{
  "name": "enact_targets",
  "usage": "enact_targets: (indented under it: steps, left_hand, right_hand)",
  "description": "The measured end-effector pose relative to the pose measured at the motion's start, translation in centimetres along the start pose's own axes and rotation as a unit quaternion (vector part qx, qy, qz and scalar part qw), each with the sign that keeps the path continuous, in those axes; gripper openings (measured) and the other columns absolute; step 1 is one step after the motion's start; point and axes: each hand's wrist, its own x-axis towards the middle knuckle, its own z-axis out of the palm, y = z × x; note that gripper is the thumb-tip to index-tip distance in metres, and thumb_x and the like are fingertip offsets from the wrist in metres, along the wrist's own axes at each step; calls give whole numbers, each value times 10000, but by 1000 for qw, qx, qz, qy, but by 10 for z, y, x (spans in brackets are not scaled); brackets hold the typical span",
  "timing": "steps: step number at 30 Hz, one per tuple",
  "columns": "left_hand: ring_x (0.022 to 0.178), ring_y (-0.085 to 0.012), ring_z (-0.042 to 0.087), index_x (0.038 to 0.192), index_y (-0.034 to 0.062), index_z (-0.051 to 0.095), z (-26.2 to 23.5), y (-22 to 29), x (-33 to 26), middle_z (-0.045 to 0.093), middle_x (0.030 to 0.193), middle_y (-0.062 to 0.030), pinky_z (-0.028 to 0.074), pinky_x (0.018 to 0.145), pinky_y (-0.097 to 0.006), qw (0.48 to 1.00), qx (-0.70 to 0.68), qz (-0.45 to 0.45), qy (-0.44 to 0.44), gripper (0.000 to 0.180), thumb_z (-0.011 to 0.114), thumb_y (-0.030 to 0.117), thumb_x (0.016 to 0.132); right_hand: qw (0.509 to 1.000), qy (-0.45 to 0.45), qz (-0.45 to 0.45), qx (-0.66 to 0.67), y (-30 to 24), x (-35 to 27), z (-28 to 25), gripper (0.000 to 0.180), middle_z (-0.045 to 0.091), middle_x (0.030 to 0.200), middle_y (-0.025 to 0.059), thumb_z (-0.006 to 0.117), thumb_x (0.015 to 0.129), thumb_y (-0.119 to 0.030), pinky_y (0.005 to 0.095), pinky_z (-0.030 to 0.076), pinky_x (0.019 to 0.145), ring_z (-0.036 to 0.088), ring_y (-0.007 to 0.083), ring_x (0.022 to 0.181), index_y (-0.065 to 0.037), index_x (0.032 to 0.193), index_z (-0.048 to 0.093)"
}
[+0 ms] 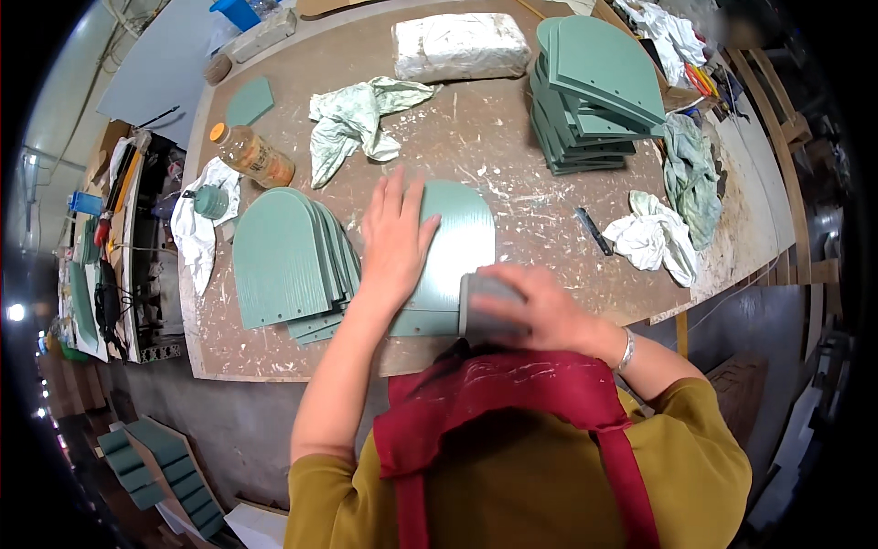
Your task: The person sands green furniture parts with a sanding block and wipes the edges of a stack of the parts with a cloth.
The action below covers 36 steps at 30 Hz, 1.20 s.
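A person in a maroon apron bends over a scuffed brown worktop, working on a rounded green panel that lies flat near the near edge, close to the body. The left hand presses palm down on the panel, fingers a little apart, gripping nothing; the right hand is closed around a grey block at the panel's near right corner. Just left of the left forearm, a fanned pile of matching panels could slide if an elbow swings wide, scratching the faces. Should the left palm's pressure ease, the worked panel could skid toward the apron; if the block tips over the corner, it could round or chip the edge. At the far right, a tall staggered stack looks liable to topple if knocked, while an orange-capped bottle stands beyond the fanned pile
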Motion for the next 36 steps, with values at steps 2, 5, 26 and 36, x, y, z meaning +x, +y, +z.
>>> enact_targets:
  steps: [2, 5, 26, 36]
  left_hand:
    - [1296, -442, 432, 1418, 86, 455, 28, -9, 5, 430, 1448, -221, 396, 1062, -468, 997, -31, -52, -51, 478, 548, 249, 978]
    - [1266, -433, 449, 1411, 83, 461, 31, -5, 10, 457, 1403, -232, 406, 1044, -480, 993, -58, -68, -75, 470, 532, 270, 986]
    - [1208, -404, 493, 1421, 40, 442, 33, -3, 8, 482, 1381, -210, 436, 1007, -478, 993, -62, -74, -74, 486, 518, 238, 984]
    - [1206, -439, 489, 1397, -57, 404, 33, -4, 9, 512, 1327, -266, 411, 1022, -483, 991, -76, -90, -65, 515, 535, 192, 966]
  right_hand:
    - [997, 1, 11, -74, 6, -2, 4, 622, 494, 1415, 152, 765, 767, -269, 483, 437, 1002, 515, 360, 1252, -245, 1358, 572]
    - [975, 146, 88, -143, 58, 20, 11, 530, 505, 1395, 160, 706, 839, -275, 477, 433, 989, 517, 377, 1231, -211, 1349, 582]
    - [970, 139, 108, -166, 38, 25, 22, 504, 496, 1405, 150, 684, 853, -355, 477, 412, 989, 538, 347, 1207, -219, 1330, 592]
    - [958, 108, 250, -87, 58, 80, -13, 428, 542, 1334, 172, 628, 893, -337, 437, 455, 1001, 553, 362, 1185, -108, 1255, 624]
